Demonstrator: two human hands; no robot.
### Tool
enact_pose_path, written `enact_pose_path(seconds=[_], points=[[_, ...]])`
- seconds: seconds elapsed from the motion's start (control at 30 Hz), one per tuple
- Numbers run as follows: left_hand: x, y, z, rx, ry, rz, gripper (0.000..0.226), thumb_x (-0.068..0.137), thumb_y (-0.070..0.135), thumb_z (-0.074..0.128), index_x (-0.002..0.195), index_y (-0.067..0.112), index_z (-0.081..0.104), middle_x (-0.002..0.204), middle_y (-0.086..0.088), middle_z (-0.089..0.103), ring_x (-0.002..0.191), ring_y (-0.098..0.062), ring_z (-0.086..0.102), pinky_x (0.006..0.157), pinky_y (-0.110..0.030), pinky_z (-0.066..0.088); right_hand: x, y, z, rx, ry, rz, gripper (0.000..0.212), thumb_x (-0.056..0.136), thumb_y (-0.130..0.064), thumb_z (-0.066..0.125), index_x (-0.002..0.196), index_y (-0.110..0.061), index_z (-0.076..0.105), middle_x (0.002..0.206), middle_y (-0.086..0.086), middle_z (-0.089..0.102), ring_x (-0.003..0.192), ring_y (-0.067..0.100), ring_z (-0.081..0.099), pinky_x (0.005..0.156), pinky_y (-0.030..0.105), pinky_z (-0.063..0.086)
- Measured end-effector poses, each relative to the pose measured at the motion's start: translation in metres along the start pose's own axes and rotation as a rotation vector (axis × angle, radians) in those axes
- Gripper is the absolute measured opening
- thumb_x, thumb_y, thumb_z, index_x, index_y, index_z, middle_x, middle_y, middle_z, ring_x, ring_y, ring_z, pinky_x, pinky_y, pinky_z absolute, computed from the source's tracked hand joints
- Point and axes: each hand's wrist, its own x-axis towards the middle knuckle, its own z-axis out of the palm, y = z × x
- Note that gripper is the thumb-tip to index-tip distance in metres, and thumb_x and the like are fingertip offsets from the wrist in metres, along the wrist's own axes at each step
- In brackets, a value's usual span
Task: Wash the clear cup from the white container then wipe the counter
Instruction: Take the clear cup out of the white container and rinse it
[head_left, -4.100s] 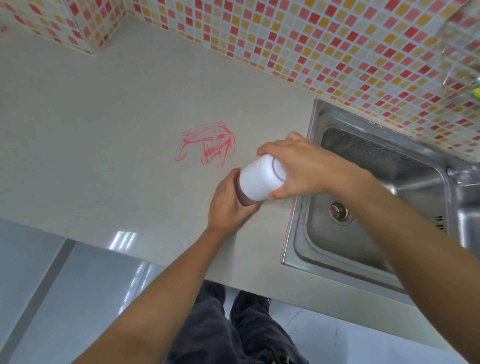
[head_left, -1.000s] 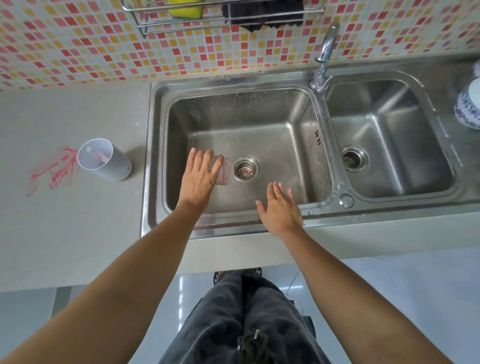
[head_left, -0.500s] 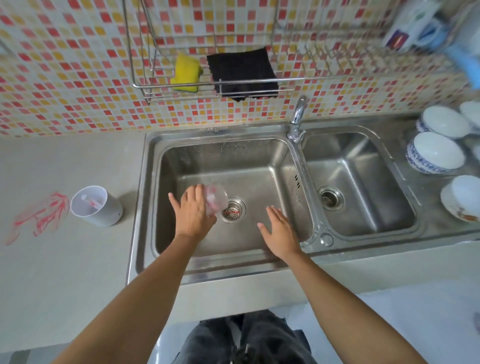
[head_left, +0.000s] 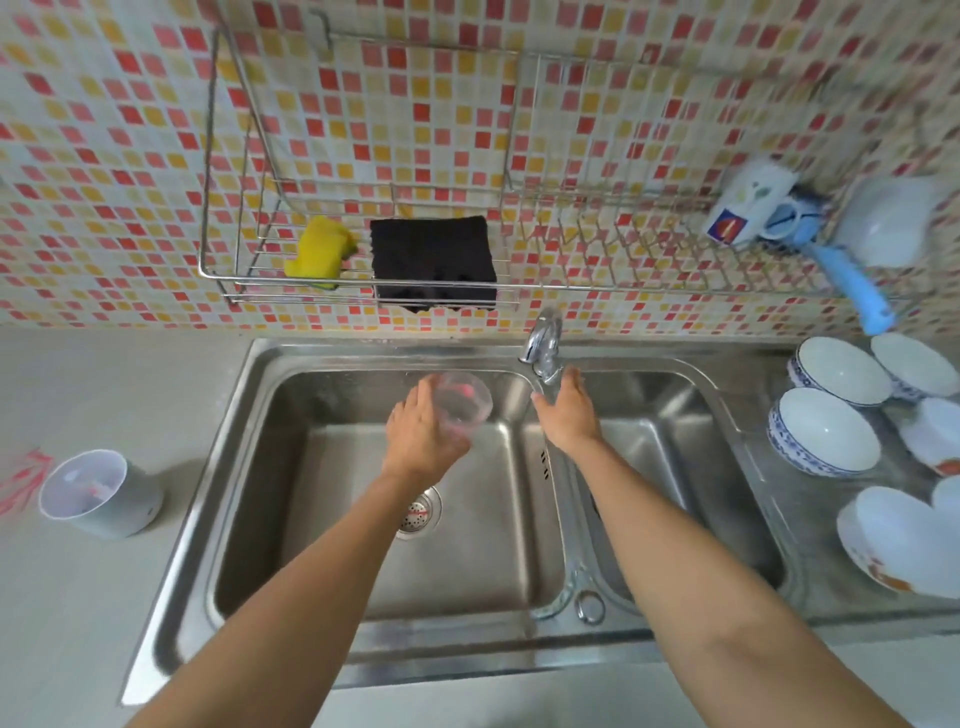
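My left hand (head_left: 422, 436) holds the clear cup (head_left: 464, 403) over the far part of the left sink basin (head_left: 322, 519), mouth tilted toward me, pink residue inside. Just below the faucet (head_left: 543, 338), my right hand (head_left: 567, 410) reaches forward with fingers apart, its tips near the tap's base; I cannot tell if they touch. No water runs. The white container (head_left: 98, 493) stands open on the grey counter (head_left: 78, 597) to the left of the sink, beside a red scribble (head_left: 21, 480). A yellow sponge (head_left: 319, 253) and a black cloth (head_left: 434, 262) rest on the wall rack.
The right basin (head_left: 675, 467) lies beyond the sink's divider. Several white and blue-rimmed bowls (head_left: 826, 431) sit on the drainboard at the right. A wire dish rack (head_left: 623, 244) on the tiled wall holds a mug, a white bowl and a blue-handled tool (head_left: 852, 291).
Both hands moved away from me toward the faucet. The left hand raised the clear cup from near the drain to under the tap. The camera tilted up, showing more wall rack.
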Motion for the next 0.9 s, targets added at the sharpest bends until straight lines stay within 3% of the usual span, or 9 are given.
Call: enact_pose_path(seconds=[0.13, 0.2, 0.3, 0.37, 0.5, 0.67, 0.9], points=[[0.01, 0.008, 0.005, -0.088, -0.053, -0.011, 0.087, 0.06, 0.018, 0.086, 0.134, 0.013, 0.041, 0.127, -0.007, 0.051, 0.118, -0.024, 0.049, 0.096, -0.029, 0.04, 0.025, -0.005, 0.003, 0.003, -0.086, 0.026, 0.081, 0.095, -0.026, 0.054, 0.152, -0.007, 0.0, 0.161, 0.009, 0.001, 0.145, 0.03, 0.015, 0.116, 0.034, 0.015], [0.016, 0.01, 0.007, -0.09, -0.052, -0.022, 0.089, 0.059, 0.019, 0.087, 0.135, 0.012, 0.041, 0.128, -0.007, 0.053, 0.118, -0.026, 0.048, 0.097, -0.029, 0.037, 0.032, -0.006, 0.006, -0.003, -0.118, 0.026, 0.079, 0.092, -0.013, 0.054, 0.152, -0.009, 0.003, 0.16, 0.009, 0.009, 0.142, 0.032, 0.023, 0.113, 0.035, 0.023], [0.022, 0.011, 0.012, -0.056, -0.068, 0.004, 0.089, 0.058, 0.027, 0.09, 0.133, 0.012, 0.043, 0.126, -0.004, 0.056, 0.114, -0.028, 0.049, 0.094, -0.028, 0.033, 0.039, -0.007, 0.013, -0.094, -0.19, -0.084, 0.068, 0.084, 0.001, 0.048, 0.147, -0.012, 0.027, 0.151, 0.012, 0.034, 0.134, 0.035, 0.037, 0.109, 0.039, 0.035], [0.025, 0.012, 0.018, -0.071, -0.082, 0.013, 0.091, 0.056, 0.029, 0.091, 0.131, 0.011, 0.043, 0.125, -0.003, 0.057, 0.112, -0.026, 0.049, 0.089, -0.025, 0.031, 0.043, -0.001, 0.021, -0.187, -0.229, -0.187, 0.062, 0.082, 0.003, 0.05, 0.141, -0.011, 0.037, 0.147, 0.008, 0.039, 0.132, 0.034, 0.04, 0.11, 0.041, 0.035], [0.031, 0.015, 0.029, -0.111, -0.094, 0.015, 0.094, 0.054, 0.029, 0.092, 0.132, 0.016, 0.041, 0.125, 0.001, 0.057, 0.111, -0.024, 0.05, 0.084, -0.02, 0.028, 0.049, 0.011, 0.027, -0.287, -0.218, -0.284, 0.056, 0.083, -0.003, 0.054, 0.136, -0.014, 0.042, 0.144, 0.001, 0.038, 0.134, 0.029, 0.035, 0.11, 0.039, 0.032], [0.032, 0.018, 0.04, -0.149, -0.117, 0.01, 0.095, 0.054, 0.028, 0.092, 0.133, 0.02, 0.041, 0.125, 0.005, 0.057, 0.11, -0.023, 0.047, 0.084, -0.024, 0.033, 0.057, 0.014, 0.019, -0.36, -0.287, -0.278, 0.069, 0.09, -0.004, 0.049, 0.151, -0.018, 0.021, 0.159, 0.001, 0.015, 0.146, 0.026, 0.012, 0.118, 0.041, 0.014], [0.031, 0.024, 0.048, -0.237, -0.092, 0.001, 0.084, 0.055, 0.03, 0.092, 0.124, 0.026, 0.044, 0.117, 0.014, 0.051, 0.11, -0.016, 0.047, 0.086, -0.024, 0.035, 0.056, 0.016, 0.011, -0.353, -0.284, -0.353, 0.072, 0.086, 0.007, 0.044, 0.151, -0.018, 0.021, 0.158, 0.001, 0.018, 0.146, 0.024, 0.01, 0.117, 0.038, 0.01]])
